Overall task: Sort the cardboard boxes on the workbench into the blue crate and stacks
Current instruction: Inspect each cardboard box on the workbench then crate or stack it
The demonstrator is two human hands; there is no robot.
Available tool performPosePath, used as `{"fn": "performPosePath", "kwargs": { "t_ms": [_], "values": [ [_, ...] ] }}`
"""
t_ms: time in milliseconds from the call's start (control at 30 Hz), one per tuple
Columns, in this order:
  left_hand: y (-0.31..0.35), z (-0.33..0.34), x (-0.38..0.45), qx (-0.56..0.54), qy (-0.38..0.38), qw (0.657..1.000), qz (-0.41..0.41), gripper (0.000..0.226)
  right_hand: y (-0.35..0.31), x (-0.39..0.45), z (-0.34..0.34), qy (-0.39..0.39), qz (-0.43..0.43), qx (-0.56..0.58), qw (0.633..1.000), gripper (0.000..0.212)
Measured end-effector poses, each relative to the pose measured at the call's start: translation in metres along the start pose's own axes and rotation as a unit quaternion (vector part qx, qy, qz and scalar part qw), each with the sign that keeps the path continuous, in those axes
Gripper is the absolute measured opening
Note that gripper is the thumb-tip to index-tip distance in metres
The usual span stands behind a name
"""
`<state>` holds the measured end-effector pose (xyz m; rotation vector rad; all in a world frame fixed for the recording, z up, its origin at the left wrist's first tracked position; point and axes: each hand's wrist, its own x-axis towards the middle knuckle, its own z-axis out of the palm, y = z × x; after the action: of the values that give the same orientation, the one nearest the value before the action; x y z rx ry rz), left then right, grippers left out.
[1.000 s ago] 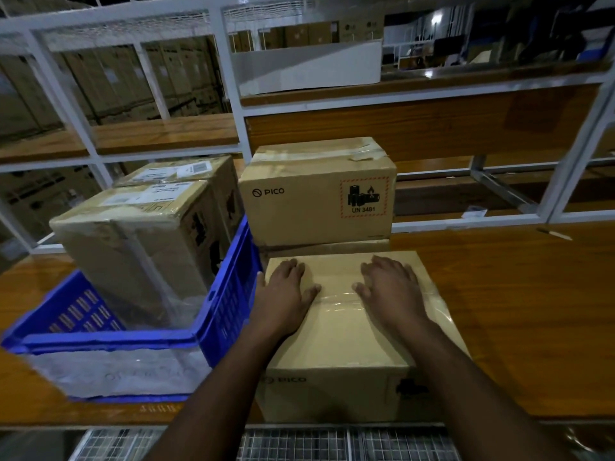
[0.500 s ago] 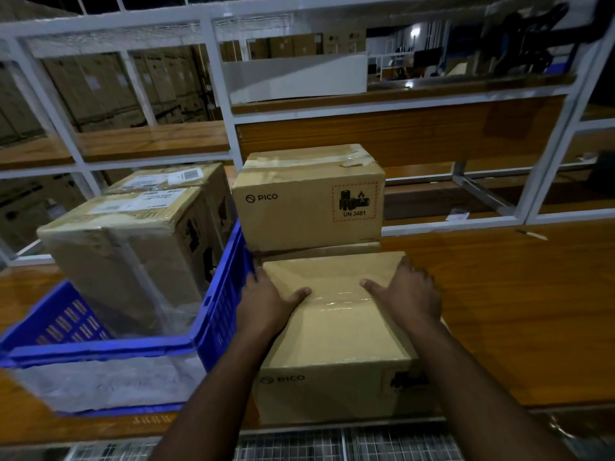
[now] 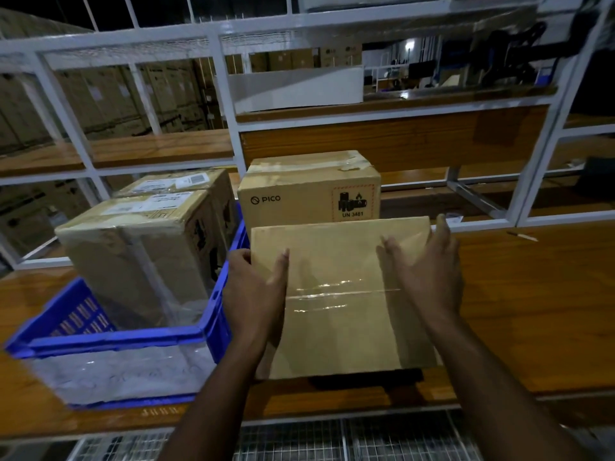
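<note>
A taped cardboard box (image 3: 339,294) is lifted off the wooden workbench (image 3: 532,311), its shadow showing beneath it. My left hand (image 3: 256,291) grips its left side, thumb on top. My right hand (image 3: 429,277) holds its right side, thumb on the lid and fingers over the far right edge. Behind it stands a PICO-marked box (image 3: 309,188) with a UN 3481 label. The blue crate (image 3: 133,341) on the left holds two plastic-wrapped boxes, the nearer one (image 3: 139,254) and one behind (image 3: 186,184).
A white metal rack frame (image 3: 229,104) with wooden shelves rises behind the bench. A small light stick (image 3: 521,235) lies on the bench at far right. Wire mesh (image 3: 299,440) runs below the front edge.
My hands slid from the box top to its sides and took hold. The box has risen off the bench, now covering the lower part of the PICO box.
</note>
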<state>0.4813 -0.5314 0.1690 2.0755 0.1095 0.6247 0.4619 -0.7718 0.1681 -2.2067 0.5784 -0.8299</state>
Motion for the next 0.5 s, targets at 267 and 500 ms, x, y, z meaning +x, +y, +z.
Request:
{"fn": "performPosePath", "kwargs": {
  "t_ms": [267,500],
  "values": [
    [-0.015,-0.010,-0.016,-0.022,-0.014,0.998,-0.054,0.049,0.001,-0.021,-0.003,0.002,0.063,-0.004,0.998,0.073],
    [-0.011,-0.016,-0.008,0.073,-0.030,0.995,0.060,0.065,-0.018,-0.029,0.000,0.048,-0.079,-0.051,0.994,0.050]
  ]
}}
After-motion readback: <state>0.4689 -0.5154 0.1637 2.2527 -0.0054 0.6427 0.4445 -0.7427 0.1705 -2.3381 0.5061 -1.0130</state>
